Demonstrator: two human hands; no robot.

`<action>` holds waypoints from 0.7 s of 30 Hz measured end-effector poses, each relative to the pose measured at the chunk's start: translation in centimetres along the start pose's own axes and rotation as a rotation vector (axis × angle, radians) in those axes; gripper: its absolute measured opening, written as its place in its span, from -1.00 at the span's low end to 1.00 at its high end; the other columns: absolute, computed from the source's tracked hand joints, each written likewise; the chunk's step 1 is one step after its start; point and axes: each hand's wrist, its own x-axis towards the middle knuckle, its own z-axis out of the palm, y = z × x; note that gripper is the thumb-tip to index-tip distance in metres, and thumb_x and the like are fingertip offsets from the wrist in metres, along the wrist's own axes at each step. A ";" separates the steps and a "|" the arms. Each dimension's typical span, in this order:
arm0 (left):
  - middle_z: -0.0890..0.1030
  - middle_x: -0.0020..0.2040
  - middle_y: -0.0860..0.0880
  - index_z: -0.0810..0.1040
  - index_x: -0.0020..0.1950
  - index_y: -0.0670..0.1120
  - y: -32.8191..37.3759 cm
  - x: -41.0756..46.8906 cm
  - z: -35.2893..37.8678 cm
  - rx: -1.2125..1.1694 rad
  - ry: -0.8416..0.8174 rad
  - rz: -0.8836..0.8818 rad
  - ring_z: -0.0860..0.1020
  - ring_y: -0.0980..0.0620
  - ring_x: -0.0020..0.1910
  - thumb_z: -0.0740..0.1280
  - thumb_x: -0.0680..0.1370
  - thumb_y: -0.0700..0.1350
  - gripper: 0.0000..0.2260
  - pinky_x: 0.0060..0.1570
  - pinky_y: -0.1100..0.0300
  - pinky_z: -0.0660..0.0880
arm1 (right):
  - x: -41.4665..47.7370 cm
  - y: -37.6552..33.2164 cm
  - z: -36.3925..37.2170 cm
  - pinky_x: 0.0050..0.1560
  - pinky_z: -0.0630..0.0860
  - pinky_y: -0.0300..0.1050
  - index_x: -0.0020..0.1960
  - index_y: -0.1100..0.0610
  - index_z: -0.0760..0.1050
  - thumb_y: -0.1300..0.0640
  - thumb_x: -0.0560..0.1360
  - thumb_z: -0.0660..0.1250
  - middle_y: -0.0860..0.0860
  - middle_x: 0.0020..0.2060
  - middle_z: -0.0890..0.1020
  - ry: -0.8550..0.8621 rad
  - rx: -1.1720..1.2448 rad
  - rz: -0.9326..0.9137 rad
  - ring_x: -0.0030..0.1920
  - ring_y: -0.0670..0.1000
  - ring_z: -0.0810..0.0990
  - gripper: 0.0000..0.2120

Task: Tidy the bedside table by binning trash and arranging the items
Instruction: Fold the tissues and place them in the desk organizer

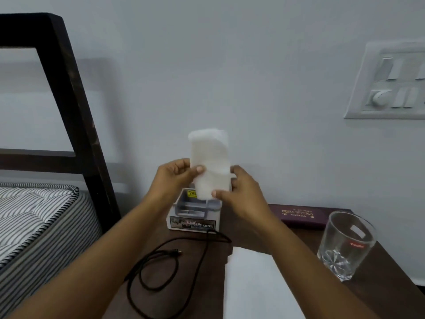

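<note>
A white tissue (210,162) is held upright over a small box (194,223), pinched by the left hand (177,178) and the right hand (241,192). A black cable (161,261) and a glass (347,245) are seen on the dark surface (310,238).

Soft, even, fairly dim indoor light; the headboard (69,93) casts a faint grey shadow rightward on the wall (253,65). Everything is slightly blurred (the switch panel (391,81) most), wide-angle distortion tilts the edges, and small highlights glint in the glass (345,247).
</note>
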 end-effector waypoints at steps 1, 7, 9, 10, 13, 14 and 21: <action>0.71 -0.20 0.01 0.61 -0.08 -0.15 -0.4 1.5 -0.5 0.012 0.025 0.021 0.67 0.10 -0.17 0.37 0.47 -0.23 -0.93 -0.11 0.26 0.61 | 1.7 -0.1 0.2 -0.26 0.53 -0.28 0.15 0.09 0.40 0.22 0.38 0.45 0.05 -0.01 0.63 0.001 -0.031 -0.004 -0.07 0.01 0.61 -0.60; 0.69 -0.34 0.16 0.62 -0.11 -0.18 -3.9 7.1 -2.5 0.106 0.084 0.051 0.63 0.27 -0.28 0.38 0.48 -0.22 -0.95 -0.26 0.47 0.51 | 8.0 2.3 3.0 0.03 0.56 0.09 0.10 0.05 0.53 0.09 0.40 0.42 0.05 -0.02 0.66 -0.004 -0.272 0.011 -0.06 0.09 0.63 -0.72; 0.68 -0.37 0.17 0.61 -0.17 -0.16 -5.0 7.9 -2.7 0.121 0.080 0.069 0.62 0.29 -0.32 0.36 0.48 -0.25 -0.95 -0.29 0.48 0.49 | 8.6 3.1 3.7 0.08 0.51 0.08 0.10 0.00 0.54 0.04 0.40 0.40 -0.01 -0.04 0.66 -0.010 -0.342 0.018 -0.05 0.07 0.62 -0.72; 0.67 -0.38 0.18 0.60 -0.18 -0.16 -5.4 8.2 -2.6 0.123 0.079 0.076 0.62 0.30 -0.33 0.36 0.49 -0.26 -0.93 -0.30 0.49 0.48 | 8.8 3.4 3.9 0.10 0.48 0.08 0.09 -0.01 0.54 0.02 0.40 0.39 -0.02 -0.05 0.65 -0.008 -0.368 0.018 -0.04 0.07 0.61 -0.73; 0.68 -0.36 0.20 0.61 -0.18 -0.11 -6.3 8.9 -2.9 0.156 0.072 0.091 0.62 0.30 -0.30 0.36 0.49 -0.23 -0.92 -0.29 0.49 0.49 | 9.3 3.7 4.4 0.14 0.42 0.06 0.08 0.01 0.53 -0.01 0.41 0.39 -0.03 -0.04 0.64 0.001 -0.440 0.012 0.00 0.07 0.58 -0.74; 0.68 -0.35 0.20 0.62 -0.18 -0.09 -6.4 9.0 -3.0 0.165 0.068 0.096 0.62 0.30 -0.29 0.36 0.49 -0.22 -0.92 -0.28 0.49 0.49 | 9.4 3.7 4.6 0.13 0.41 0.06 0.06 0.02 0.52 -0.01 0.41 0.39 -0.03 -0.04 0.64 0.002 -0.460 0.007 0.00 0.07 0.57 -0.75; 0.68 -0.33 0.16 0.63 -0.17 -0.11 -7.3 9.8 -3.5 0.182 0.044 0.094 0.63 0.27 -0.29 0.37 0.48 -0.20 -0.95 -0.25 0.43 0.53 | 10.2 3.8 4.3 0.12 0.37 0.03 0.09 -0.02 0.49 -0.04 0.38 0.41 -0.04 -0.02 0.64 -0.071 -0.466 0.075 0.01 0.06 0.57 -0.69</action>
